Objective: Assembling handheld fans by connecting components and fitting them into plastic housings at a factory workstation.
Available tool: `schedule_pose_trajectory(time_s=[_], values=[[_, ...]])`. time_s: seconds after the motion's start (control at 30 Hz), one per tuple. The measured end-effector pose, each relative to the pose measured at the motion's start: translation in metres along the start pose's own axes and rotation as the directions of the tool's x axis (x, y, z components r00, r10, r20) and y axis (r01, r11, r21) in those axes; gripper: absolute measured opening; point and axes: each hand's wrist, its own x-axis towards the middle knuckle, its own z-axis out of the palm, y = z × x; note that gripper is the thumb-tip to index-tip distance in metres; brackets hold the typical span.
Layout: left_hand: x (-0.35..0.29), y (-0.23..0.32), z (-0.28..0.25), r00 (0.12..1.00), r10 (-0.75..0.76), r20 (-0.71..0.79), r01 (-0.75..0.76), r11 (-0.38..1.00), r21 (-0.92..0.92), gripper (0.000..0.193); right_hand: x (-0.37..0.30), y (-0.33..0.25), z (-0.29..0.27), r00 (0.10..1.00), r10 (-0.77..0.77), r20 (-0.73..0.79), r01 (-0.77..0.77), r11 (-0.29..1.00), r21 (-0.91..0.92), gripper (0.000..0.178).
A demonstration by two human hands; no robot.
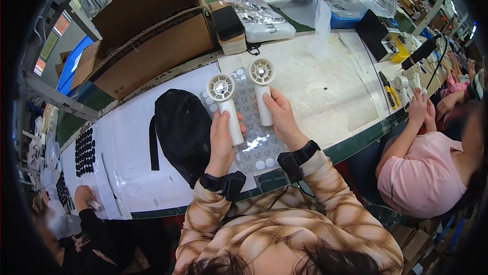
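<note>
Two white handheld fans are held upright side by side over the workbench. My left hand (221,137) is wrapped round the handle of the left handheld fan (221,88). In my right hand (281,113) is the handle of the right handheld fan (262,71), its round head a little higher than the other. Both fan heads show their ribbed grilles with shiny centres. Beneath them lies a clear sheet of round stickers (255,155) with printed marks, partly hidden by my hands. A black mesh cap (180,127) rests just left of my left hand.
A large cardboard box (157,46) stands along the back left, beside a black phone-like block (228,22) and a plastic-wrapped stack (264,20). Black round pads (85,152) lie far left. Yellow-handled pliers (390,92) and a hanging electric screwdriver (420,52) are at right. Co-workers sit on both sides.
</note>
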Motion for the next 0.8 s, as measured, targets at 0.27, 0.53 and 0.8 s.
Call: schedule_pose_trajectory(time_s=[0.27, 0.53, 0.8], values=[[0.0009, -0.0009, 0.0001, 1.000, 0.000, 0.004, 0.000, 1.000, -0.005, 0.025, 0.0004, 0.0023, 0.0008, 0.999, -0.009, -0.052, 0.009, 1.000, -0.010, 0.032], [0.0005, 0.0000, 0.0014, 1.000, 0.001, 0.000, -0.001, 1.000, -0.009, 0.022, 0.0014, 0.0040, 0.0001, 0.999, 0.006, -0.049, -0.008, 0.999, -0.038, 0.030], [-0.0005, 0.0016, 0.0025, 1.000, -0.008, 0.004, 0.008, 1.000, -0.012, 0.021, 0.0014, 0.0049, -0.0016, 0.996, 0.061, -0.066, -0.062, 0.998, -0.024, 0.027]])
